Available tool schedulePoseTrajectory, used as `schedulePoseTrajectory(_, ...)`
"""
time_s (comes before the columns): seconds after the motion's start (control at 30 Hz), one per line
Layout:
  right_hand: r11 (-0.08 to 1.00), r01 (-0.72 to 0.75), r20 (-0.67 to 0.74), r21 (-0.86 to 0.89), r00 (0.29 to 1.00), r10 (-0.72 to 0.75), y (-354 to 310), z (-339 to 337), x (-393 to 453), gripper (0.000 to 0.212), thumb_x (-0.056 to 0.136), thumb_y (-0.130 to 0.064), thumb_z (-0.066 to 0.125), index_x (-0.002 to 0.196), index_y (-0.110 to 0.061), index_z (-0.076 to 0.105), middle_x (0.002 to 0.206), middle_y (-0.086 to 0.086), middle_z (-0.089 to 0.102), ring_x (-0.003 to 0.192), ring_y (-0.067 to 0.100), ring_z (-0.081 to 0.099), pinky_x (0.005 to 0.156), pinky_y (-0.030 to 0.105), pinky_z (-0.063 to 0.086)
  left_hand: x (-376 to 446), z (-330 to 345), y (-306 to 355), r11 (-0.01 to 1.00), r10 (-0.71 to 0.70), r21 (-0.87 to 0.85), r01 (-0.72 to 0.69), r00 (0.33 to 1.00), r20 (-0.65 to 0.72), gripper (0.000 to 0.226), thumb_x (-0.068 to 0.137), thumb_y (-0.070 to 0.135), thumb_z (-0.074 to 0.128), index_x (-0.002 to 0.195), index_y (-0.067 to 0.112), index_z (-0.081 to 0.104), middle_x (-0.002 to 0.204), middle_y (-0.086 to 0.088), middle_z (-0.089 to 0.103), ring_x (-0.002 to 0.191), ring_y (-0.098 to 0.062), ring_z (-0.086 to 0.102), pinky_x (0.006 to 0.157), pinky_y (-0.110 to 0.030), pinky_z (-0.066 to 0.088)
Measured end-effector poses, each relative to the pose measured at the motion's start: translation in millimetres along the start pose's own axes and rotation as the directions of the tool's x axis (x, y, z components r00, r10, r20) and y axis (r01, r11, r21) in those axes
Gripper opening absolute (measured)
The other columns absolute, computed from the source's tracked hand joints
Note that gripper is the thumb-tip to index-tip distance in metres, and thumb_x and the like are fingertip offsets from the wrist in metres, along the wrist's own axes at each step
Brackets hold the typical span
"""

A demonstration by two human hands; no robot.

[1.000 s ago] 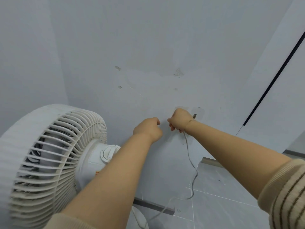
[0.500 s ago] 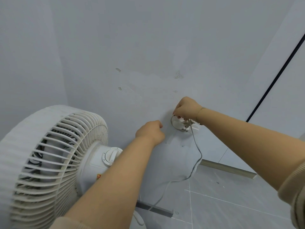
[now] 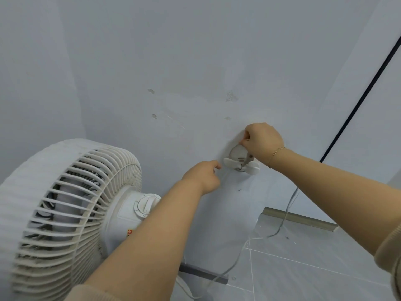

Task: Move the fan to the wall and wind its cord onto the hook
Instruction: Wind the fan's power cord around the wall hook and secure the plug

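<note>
A white fan (image 3: 69, 213) stands at the lower left, close to the pale wall (image 3: 195, 61), its grille facing left and a round dial on its motor housing. A white hook (image 3: 240, 165) is fixed to the wall at centre right. The thin white cord (image 3: 282, 222) hangs from behind my right forearm down to the floor and curves back toward the fan's foot. My right hand (image 3: 261, 142) is closed on the cord just above the hook. My left hand (image 3: 202, 177) pinches a stretch of cord just left of the hook.
Grey floor tiles (image 3: 314, 268) lie at the lower right. A metal threshold strip (image 3: 301, 219) runs along the wall's foot. A dark vertical line (image 3: 358, 101) marks a panel edge at the right. The wall shows small chipped patches above the hook.
My right hand has lifted slightly above the hook with the cord, and the hanging cord has shifted to the right. My left hand has stayed just left of the hook.
</note>
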State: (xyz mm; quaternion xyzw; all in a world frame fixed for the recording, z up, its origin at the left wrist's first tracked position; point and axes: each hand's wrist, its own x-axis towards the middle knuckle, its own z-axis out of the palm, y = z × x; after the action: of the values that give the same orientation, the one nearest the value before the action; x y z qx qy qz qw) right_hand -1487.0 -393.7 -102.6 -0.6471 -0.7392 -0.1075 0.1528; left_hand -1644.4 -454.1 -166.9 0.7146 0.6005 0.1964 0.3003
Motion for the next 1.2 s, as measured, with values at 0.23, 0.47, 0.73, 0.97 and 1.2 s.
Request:
schedulePoseTrajectory(0.23,0.974,-0.038,-0.036,0.222,0.998,0.047,36,5,-24,0.014,0.086,-0.02,0.059,0.075,-0.011,0.06,0.075,0.004,0.063,0.077,0.027,0.059,0.065,0.034,0.048,1,2,2,1.0,0.006,-0.017,-0.006,1.0,-0.001,0.057,0.086,0.002,0.04,0.139,0.023,0.042,0.142,-0.004,0.045,0.128,-0.022,0.045,0.105,-0.032,0.04)
schedulePoseTrajectory(0.47,0.879,-0.131,-0.016,0.459,0.988,0.155,59,17,-49,0.015,0.088,-0.02,0.059,0.085,-0.01,0.071,0.066,-0.008,0.056,0.072,0.016,0.054,0.064,0.022,0.039,3,5,2,1.0,-0.009,-0.012,0.009,1.0,0.008,0.057,0.086,0.001,0.041,0.139,0.022,0.042,0.142,-0.005,0.045,0.128,-0.022,0.045,0.105,-0.033,0.04)
schedulePoseTrajectory(0.73,0.645,-0.295,0.111,0.705,0.944,0.31,64,41,-66,0.022,0.086,-0.021,0.065,0.073,-0.003,0.068,0.064,0.007,0.066,0.044,0.018,0.048,0.043,0.025,0.04,7,6,2,1.0,0.013,-0.017,-0.013,1.0,0.004,0.062,0.084,-0.001,0.044,0.141,0.022,0.041,0.143,-0.003,0.044,0.126,-0.023,0.047,0.101,-0.029,0.04)
schedulePoseTrajectory(0.97,0.537,-0.35,0.173,0.768,0.92,0.353,72,68,-76,0.023,0.088,-0.017,0.062,0.075,0.001,0.07,0.066,0.009,0.066,0.042,0.018,0.044,0.038,0.021,0.04,11,9,5,0.997,0.017,-0.069,-0.016,1.0,0.01,0.06,0.086,-0.003,0.044,0.141,0.02,0.042,0.134,-0.007,0.049,0.122,-0.022,0.05,0.095,-0.022,0.04)
schedulePoseTrajectory(1.2,0.33,-0.431,0.284,0.84,0.867,0.41,63,95,-77,0.019,0.09,-0.009,0.058,0.09,0.006,0.07,0.065,0.009,0.061,0.045,0.019,0.043,0.036,0.021,0.037,20,9,4,0.996,-0.001,-0.089,0.007,0.998,0.063,0.061,0.086,-0.001,0.048,0.141,0.023,0.041,0.104,0.0,0.049,0.105,-0.018,0.053,0.085,-0.019,0.039)
